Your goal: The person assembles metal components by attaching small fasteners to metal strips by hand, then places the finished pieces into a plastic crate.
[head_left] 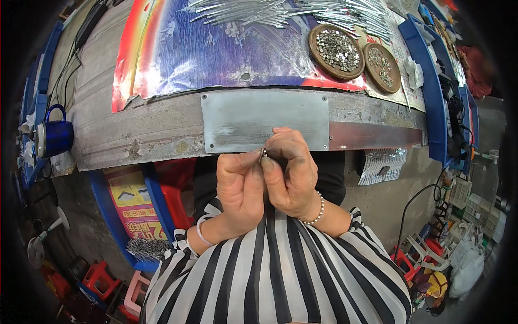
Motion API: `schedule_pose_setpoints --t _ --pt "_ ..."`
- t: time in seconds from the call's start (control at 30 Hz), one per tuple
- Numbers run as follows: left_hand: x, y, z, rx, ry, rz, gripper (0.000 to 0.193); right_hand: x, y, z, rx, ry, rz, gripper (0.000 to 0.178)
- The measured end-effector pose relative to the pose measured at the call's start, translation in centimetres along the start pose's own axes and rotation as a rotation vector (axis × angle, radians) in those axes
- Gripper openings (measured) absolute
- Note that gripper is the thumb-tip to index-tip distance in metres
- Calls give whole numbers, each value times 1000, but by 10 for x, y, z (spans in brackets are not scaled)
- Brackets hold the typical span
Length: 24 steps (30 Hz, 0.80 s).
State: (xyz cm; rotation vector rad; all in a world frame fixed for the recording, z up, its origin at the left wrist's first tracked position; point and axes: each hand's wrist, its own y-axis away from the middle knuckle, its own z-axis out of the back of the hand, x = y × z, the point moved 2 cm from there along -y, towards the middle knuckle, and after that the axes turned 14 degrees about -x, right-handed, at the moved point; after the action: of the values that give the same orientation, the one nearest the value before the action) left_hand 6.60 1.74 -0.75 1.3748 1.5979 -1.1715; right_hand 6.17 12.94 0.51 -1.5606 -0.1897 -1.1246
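Both hands meet just in front of the table's near edge, fingertips almost touching. My left hand (pixel 240 183) is closed in a pinch, its thumb and index finger on a tiny dark metal piece (pixel 263 153). From the other side, my right hand (pixel 291 175) pinches at the same piece with thumb and curled fingers. The fingertips cover most of it, so its exact kind does not show. Right behind the hands, a grey metal plate (pixel 259 116) is fixed along the table edge by its corners.
Long silvery metal strips (pixel 253 12) lie heaped at the back. To the right stand a brown bowl (pixel 313 53) of small shiny discs and a smaller bowl (pixel 390 88) of tiny metal parts. A blue mug (pixel 58 139) is at far left, a blue bin (pixel 431 89) at right.
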Motion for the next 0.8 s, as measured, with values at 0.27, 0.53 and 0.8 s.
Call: schedule_pose_setpoints --t 0.27,0.53,0.8 --pt "4 -3 1 -67 47 84 20 9 -3 2 74 -50 -492 12" --pt "-5 -7 1 41 42 93 24 3 -7 -3 133 59 -81 13" --pt "-2 -2 15 -14 210 181 23 7 -10 -9 226 -148 -607 8"
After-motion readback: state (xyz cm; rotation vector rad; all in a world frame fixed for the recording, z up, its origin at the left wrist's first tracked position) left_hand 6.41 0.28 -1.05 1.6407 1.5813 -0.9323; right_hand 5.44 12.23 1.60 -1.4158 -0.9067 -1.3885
